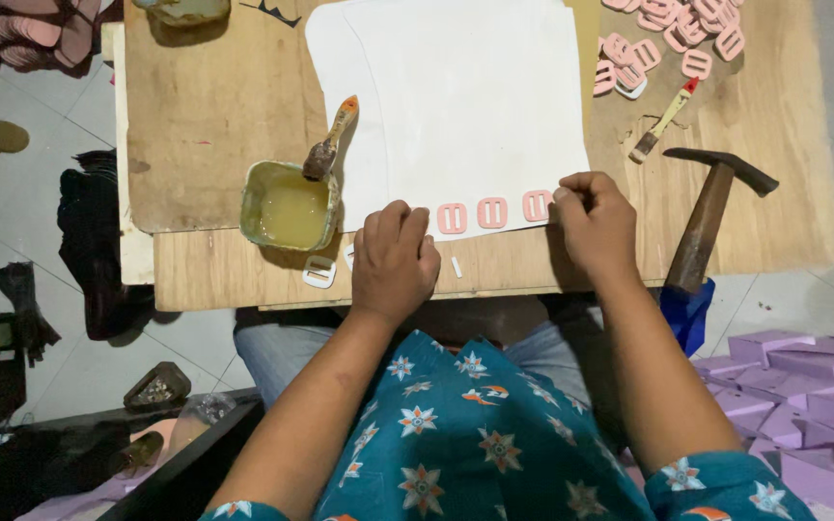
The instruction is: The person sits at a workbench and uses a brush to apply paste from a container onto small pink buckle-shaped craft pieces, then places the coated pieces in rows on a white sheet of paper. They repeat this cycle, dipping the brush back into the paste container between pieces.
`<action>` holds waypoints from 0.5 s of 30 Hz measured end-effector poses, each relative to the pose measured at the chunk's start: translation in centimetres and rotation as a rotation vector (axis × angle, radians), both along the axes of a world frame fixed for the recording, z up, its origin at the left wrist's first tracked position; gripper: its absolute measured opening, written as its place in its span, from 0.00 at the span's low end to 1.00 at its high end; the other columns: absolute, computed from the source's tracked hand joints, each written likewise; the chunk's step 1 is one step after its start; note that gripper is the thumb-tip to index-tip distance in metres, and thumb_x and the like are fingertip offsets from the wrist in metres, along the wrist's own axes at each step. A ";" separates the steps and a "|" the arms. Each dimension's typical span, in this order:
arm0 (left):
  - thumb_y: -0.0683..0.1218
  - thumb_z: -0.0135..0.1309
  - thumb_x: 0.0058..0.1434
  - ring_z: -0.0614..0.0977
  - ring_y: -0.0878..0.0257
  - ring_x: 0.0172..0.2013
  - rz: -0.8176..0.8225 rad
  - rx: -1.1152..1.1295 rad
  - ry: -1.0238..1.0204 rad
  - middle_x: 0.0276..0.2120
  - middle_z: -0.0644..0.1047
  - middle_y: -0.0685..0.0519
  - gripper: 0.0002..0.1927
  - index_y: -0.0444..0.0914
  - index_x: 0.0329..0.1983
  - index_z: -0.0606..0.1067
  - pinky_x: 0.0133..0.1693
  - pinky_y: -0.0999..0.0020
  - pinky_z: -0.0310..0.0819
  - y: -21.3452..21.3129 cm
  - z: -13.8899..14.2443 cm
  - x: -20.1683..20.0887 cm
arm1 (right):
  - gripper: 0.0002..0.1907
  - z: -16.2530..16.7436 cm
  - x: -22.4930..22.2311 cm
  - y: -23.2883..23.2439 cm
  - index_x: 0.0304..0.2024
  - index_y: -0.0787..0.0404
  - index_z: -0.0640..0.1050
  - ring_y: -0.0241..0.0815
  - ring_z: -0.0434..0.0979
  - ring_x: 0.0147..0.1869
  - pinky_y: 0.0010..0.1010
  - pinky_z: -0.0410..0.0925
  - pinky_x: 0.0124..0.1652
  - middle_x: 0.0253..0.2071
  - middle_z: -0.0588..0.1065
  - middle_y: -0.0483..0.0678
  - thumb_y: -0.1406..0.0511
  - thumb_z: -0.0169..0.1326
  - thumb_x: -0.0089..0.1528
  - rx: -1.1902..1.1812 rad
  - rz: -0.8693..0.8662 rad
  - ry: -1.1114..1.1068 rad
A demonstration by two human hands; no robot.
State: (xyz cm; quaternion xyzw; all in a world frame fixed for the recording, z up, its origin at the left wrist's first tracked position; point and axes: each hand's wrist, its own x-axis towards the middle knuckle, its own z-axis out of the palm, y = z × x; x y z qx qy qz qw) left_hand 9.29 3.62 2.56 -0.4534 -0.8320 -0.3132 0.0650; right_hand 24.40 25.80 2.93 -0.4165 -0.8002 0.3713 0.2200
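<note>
Right now three pink buckles (491,213) lie in a row on the near edge of a big white sheet (456,96), which rests on a wooden board (205,106) across the person's lap. The right hand (593,224) has its fingertips pinched together on the right buckle (537,205), pressing it onto the sheet. The left hand (394,259) lies curled with its fingers bunched on the sheet's near edge, just left of the row; I cannot tell if it holds anything under the knuckles. To do this step well, I think each buckle should be pushed down flat and kept in a straight line with the others, with small gaps between them. A white buckle (319,273) lies on the board, near and to the left of the left hand. Further left sits a small tub of yellow glue (290,205) with a brush (330,140) leaning in it. A hammer (711,212) lies to the right of the right hand. Far away at the right is a heap of more pink buckles (673,39), with a second little brush (663,121) near them. Purple boxes (793,376) are stacked on the floor at the near right.
</note>
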 end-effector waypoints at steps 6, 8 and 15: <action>0.44 0.58 0.56 0.74 0.50 0.49 0.007 -0.002 0.006 0.49 0.71 0.48 0.20 0.37 0.52 0.75 0.50 0.54 0.66 0.1 -0.1 0.0 | 0.15 0.4 0.7 -1.8 0.45 0.58 0.81 0.51 0.74 0.54 0.43 0.65 0.55 0.46 0.77 0.49 0.62 0.67 0.58 0.503 0.341 -0.024; 0.44 0.58 0.57 0.73 0.50 0.49 0.011 -0.008 0.002 0.49 0.71 0.49 0.18 0.37 0.52 0.75 0.50 0.54 0.66 0.1 0.0 0.0 | 0.18 0.7 0.0 -2.7 0.46 0.56 0.82 0.52 0.71 0.58 0.46 0.60 0.56 0.50 0.76 0.47 0.61 0.68 0.54 0.557 0.410 -0.057; 0.43 0.58 0.59 0.73 0.51 0.50 0.016 0.001 0.002 0.49 0.72 0.49 0.17 0.37 0.52 0.75 0.50 0.54 0.65 0.2 0.0 0.0 | 0.22 1.7 -2.3 -2.5 0.50 0.54 0.81 0.47 0.72 0.59 0.49 0.55 0.60 0.50 0.75 0.45 0.57 0.67 0.55 0.563 0.548 -0.111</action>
